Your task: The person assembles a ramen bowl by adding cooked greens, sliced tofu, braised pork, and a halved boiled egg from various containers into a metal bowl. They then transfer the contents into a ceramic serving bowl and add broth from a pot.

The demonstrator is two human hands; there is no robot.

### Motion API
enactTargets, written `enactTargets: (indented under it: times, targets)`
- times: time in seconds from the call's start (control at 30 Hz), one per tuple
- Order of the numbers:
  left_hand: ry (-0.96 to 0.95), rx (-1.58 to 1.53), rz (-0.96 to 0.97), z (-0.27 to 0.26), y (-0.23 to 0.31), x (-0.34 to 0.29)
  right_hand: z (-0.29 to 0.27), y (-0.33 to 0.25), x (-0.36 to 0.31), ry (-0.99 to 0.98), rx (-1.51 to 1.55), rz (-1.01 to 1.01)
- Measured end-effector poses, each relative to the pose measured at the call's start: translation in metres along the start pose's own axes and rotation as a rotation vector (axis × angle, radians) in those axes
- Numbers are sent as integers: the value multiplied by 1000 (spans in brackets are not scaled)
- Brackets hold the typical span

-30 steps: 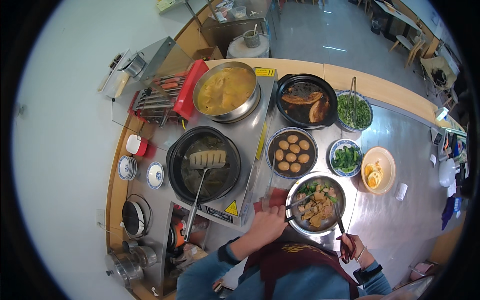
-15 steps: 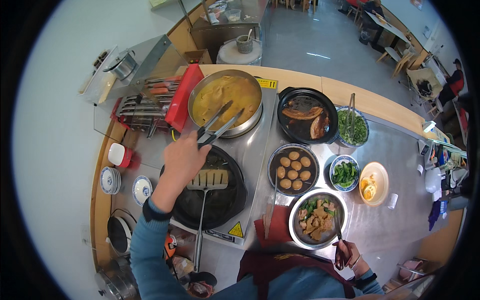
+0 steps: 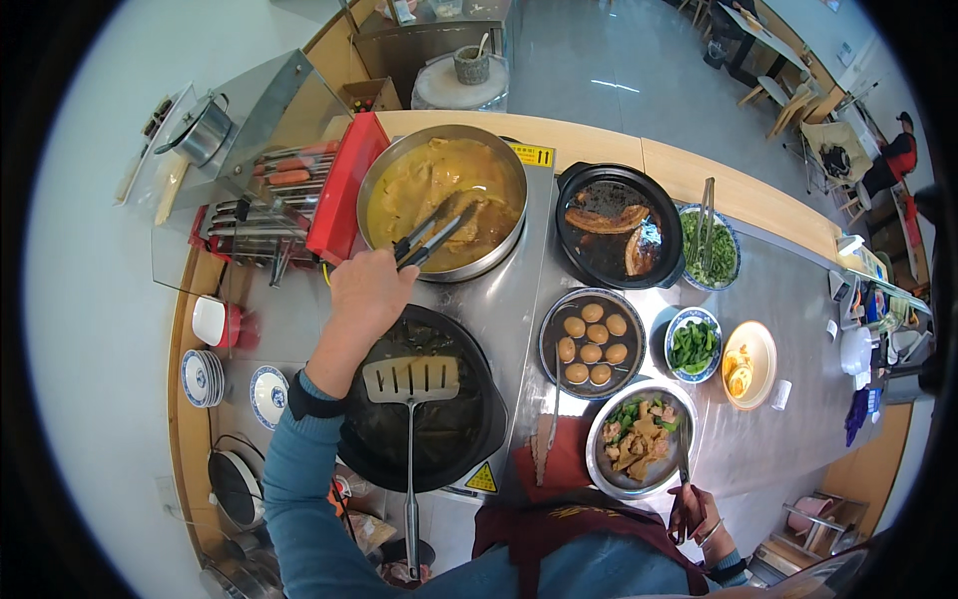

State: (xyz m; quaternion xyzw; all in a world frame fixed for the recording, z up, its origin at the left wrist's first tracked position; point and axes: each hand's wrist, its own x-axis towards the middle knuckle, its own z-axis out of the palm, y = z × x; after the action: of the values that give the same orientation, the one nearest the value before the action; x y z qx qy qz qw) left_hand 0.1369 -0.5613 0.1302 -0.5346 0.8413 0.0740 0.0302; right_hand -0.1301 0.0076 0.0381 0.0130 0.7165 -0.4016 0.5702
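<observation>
My left hand (image 3: 364, 297) reaches up over the counter and grips black-tipped metal tongs (image 3: 437, 236). The tong tips dip into a big steel pot of yellow stew (image 3: 442, 197). Just below that hand sits a black pan of dark greens (image 3: 424, 399) with a slotted spatula (image 3: 410, 384) resting across it. My right hand (image 3: 696, 511) is low at the right, closed around the handle of a utensil (image 3: 682, 462) that leans in a steel bowl of mixed tofu and vegetables (image 3: 639, 439).
A black pan of braised meat (image 3: 619, 238), a bowl of braised eggs (image 3: 589, 341), bowls of greens (image 3: 707, 250) (image 3: 692, 342) and a yellow bowl (image 3: 746, 361) stand to the right. A sausage roller with a red side (image 3: 289, 195) and stacked small dishes (image 3: 205, 377) lie left.
My left hand has carried the tongs from above the spatula pan up into the yellow stew pot. The right hand stays at the tofu bowl.
</observation>
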Motion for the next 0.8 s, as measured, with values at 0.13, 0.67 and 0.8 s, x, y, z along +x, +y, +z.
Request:
enactTargets:
  times: [0.13,0.67,0.8]
  targets:
    - [6,-13,-37,-4,4,1,2,-9,0,-5,36,-12]
    - [120,-122,243,20,39,39,-1,1,11,-1,69,-21]
    - [53,-195,80,17,28,36,-5,1,15,19,75,-22]
